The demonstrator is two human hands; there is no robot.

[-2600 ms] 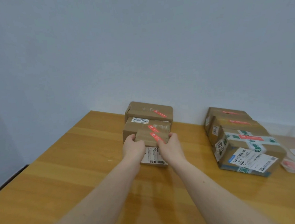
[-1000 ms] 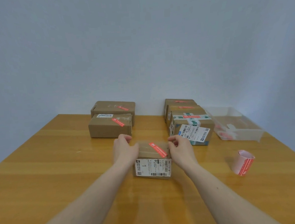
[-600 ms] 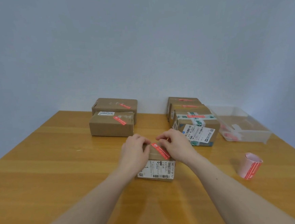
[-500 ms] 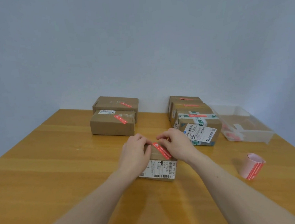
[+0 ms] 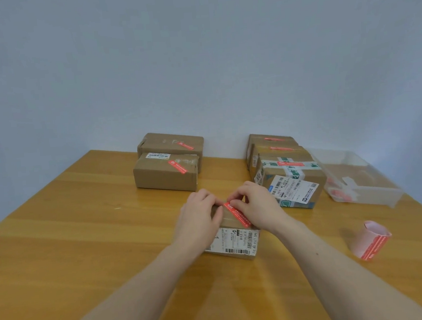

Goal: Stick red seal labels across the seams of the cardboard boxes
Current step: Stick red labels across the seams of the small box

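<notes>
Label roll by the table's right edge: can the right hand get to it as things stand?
Probably yes. The label roll stands alone on bare table to the right of the right hand, with nothing between them, though that hand is now pinching the red label on the box.
</notes>
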